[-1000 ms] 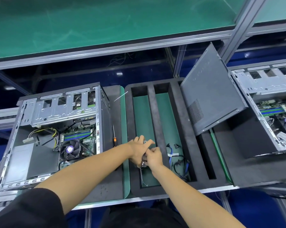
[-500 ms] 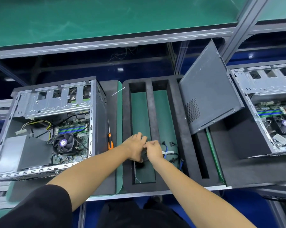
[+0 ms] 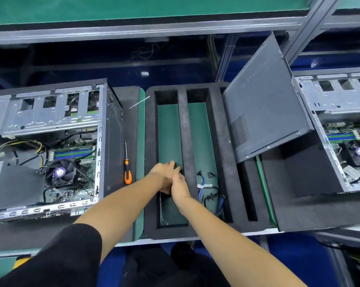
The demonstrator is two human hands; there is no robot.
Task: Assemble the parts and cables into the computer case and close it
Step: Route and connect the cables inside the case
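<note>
The small dark part (image 3: 176,165) sits in my two hands over the left slot of the black foam tray (image 3: 150,162), at the near half of that slot; most of it is hidden under my fingers, so I cannot tell what it is or how its long axis runs; my left hand (image 3: 164,172) curls over it from the left and my right hand (image 3: 180,184) closes on it from the near side, the two grips touching each other. The open computer case (image 3: 50,146) it is meant for lies to my left, on its side with the motherboard and fan showing, so my judgement is that the part must travel left, past the orange-handled screwdriver (image 3: 127,168) lying on the foam pad between tray and case; my left arm is the nearer one for that. In the next slot to the right lie the blue and black cables (image 3: 210,189), just beside my right wrist. Further right a grey side panel (image 3: 264,112) leans tilted against the tray, and a second open case (image 3: 340,131) stands beyond it; all rest on the desk (image 3: 195,239), with a green shelf above.
</note>
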